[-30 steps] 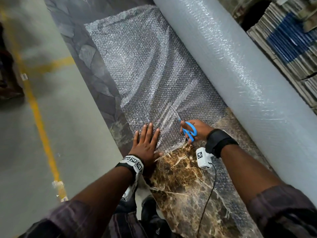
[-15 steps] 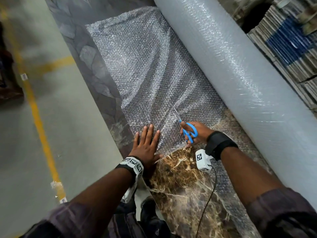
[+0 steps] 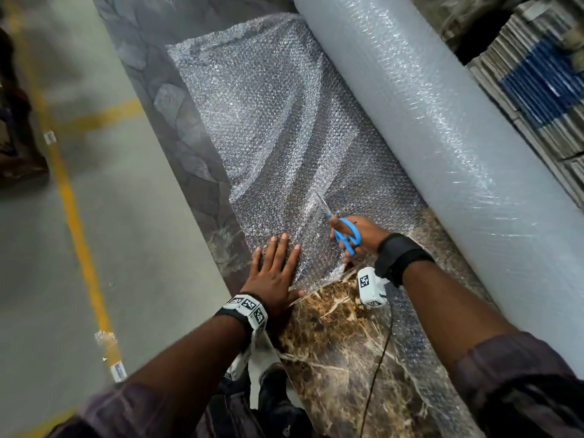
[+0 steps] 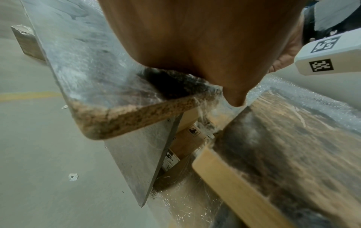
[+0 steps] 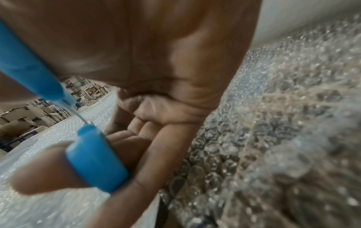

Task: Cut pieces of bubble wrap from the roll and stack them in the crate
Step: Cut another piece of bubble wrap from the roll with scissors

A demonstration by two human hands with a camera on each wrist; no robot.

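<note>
A big roll of bubble wrap (image 3: 442, 128) lies along the right side of a marble-patterned tabletop (image 3: 341, 336). An unrolled sheet of bubble wrap (image 3: 268, 121) spreads from it across the table. My left hand (image 3: 278, 267) lies flat, fingers straight, pressing the sheet's near edge; its palm (image 4: 195, 38) fills the left wrist view. My right hand (image 3: 354, 235) grips blue-handled scissors (image 3: 346, 235), blades pointing into the sheet. In the right wrist view the fingers (image 5: 136, 146) curl through the blue handles (image 5: 93, 157). No crate is in view.
Grey floor (image 3: 94, 248) with yellow lines (image 3: 72, 210) lies left of the table. Stacked flat cardboard (image 3: 537, 83) stands beyond the roll at the right. A black cable (image 3: 376, 374) hangs from my right wrist camera. Wrapped boxes (image 4: 187, 138) sit under the table's edge.
The scissors have advanced a little further into the sheet, away from me. My left hand stays flat on the near edge.
</note>
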